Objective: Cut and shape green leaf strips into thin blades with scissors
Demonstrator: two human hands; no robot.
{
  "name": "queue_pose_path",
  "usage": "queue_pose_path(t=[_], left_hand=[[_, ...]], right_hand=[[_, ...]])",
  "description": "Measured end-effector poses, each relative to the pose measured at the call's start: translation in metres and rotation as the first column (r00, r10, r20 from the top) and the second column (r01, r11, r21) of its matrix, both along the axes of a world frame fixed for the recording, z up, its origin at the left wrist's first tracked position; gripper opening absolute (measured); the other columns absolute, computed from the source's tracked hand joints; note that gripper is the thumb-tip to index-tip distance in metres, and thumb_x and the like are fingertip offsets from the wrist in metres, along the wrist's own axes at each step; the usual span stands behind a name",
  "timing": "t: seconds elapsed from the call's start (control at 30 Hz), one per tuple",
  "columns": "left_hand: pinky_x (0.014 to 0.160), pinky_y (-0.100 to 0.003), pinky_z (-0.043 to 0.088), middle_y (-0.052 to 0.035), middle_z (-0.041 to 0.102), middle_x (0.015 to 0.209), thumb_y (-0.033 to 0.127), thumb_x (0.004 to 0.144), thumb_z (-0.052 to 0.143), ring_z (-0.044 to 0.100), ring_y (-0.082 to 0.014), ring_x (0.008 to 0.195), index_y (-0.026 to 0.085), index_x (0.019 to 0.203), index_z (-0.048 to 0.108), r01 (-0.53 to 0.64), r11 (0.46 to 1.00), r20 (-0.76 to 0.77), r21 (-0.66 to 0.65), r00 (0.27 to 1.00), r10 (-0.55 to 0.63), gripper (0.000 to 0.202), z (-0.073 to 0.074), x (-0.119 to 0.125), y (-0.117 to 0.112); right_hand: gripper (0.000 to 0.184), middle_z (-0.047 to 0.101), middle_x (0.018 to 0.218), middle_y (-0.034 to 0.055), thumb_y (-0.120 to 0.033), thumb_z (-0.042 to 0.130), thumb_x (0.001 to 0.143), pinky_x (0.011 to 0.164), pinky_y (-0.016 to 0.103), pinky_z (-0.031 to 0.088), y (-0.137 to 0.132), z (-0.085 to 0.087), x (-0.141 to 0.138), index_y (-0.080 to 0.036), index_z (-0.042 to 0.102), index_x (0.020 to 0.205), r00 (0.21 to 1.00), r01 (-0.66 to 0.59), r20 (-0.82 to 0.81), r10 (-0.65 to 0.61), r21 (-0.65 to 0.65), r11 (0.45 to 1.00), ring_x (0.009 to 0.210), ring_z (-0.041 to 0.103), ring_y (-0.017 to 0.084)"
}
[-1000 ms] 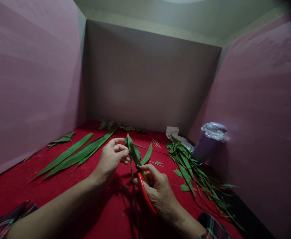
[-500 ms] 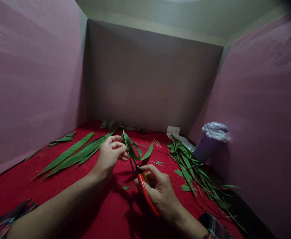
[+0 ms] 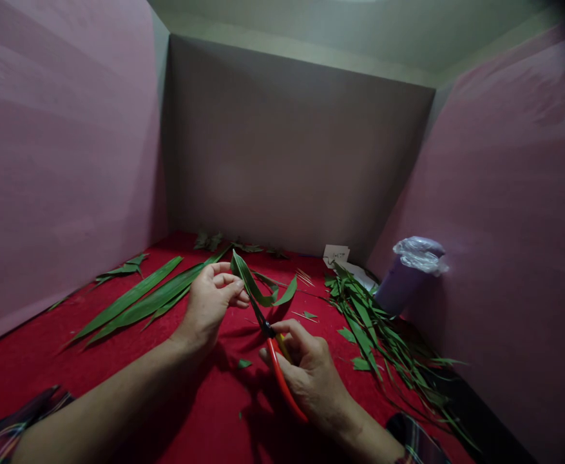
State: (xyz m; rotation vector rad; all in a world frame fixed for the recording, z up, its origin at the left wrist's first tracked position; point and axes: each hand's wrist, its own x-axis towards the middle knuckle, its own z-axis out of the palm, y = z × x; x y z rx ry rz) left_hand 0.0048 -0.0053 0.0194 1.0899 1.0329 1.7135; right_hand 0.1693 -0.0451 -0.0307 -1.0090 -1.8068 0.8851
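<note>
My left hand point(image 3: 214, 296) pinches a long green leaf point(image 3: 250, 282), which is folded and curls round to the right. In my right hand point(image 3: 311, 367) is a pair of scissors point(image 3: 277, 370) with red and yellow handles, the fingers wrapped round them. The dark blades point up and left and reach the leaf near my left fingertips; they look closed or nearly so. Left of my left hand, several long leaves point(image 3: 140, 306) lie flat on the red cloth point(image 3: 205, 399).
To the right lies a heap of leaf strips point(image 3: 379, 328), with a purple bin point(image 3: 402, 280) lined in clear plastic behind it. Thin sticks point(image 3: 305, 277) and a white card point(image 3: 336, 253) lie farther back. Folded leaf pieces point(image 3: 122, 269) sit at the left wall.
The scissor blades have tilted left and drawn together along the leaf. The leaf's upper fold has shifted slightly left. Both hands keep their holds.
</note>
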Motion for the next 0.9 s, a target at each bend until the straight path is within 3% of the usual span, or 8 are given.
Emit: queue_pose_path(t=[0.47,0.9], left_hand=[[0.041,-0.021,0.047,0.0048,0.058,0.058,0.012,0.06,0.065,0.057,-0.0111,0.046,0.015,0.089,0.045,-0.025,0.997,-0.012,-0.07,1.0,0.024,0.035,0.0017,0.0003,-0.0007],[0.045,-0.028,0.052,0.0049,0.056,0.057,0.009,0.059,0.065,0.057,-0.0117,0.045,0.016,0.087,0.045,-0.035,0.997,0.062,-0.076,0.997,0.04,0.034,0.0029,0.0001,-0.0014]], right_hand=[[0.013,0.029,0.051,-0.01,-0.026,0.06,0.079,0.042,0.021,0.016,0.002,-0.0014,0.001,-0.017,0.057,0.088,1.0,-0.014,-0.007,0.014,0.021,1.0,0.047,0.023,0.006],[0.013,0.03,0.049,-0.0106,-0.026,0.06,0.079,0.042,0.021,0.016,0.0018,0.0,0.001,-0.017,0.057,0.087,0.999,0.02,0.029,-0.021,0.032,0.999,0.046,0.024,0.007]])
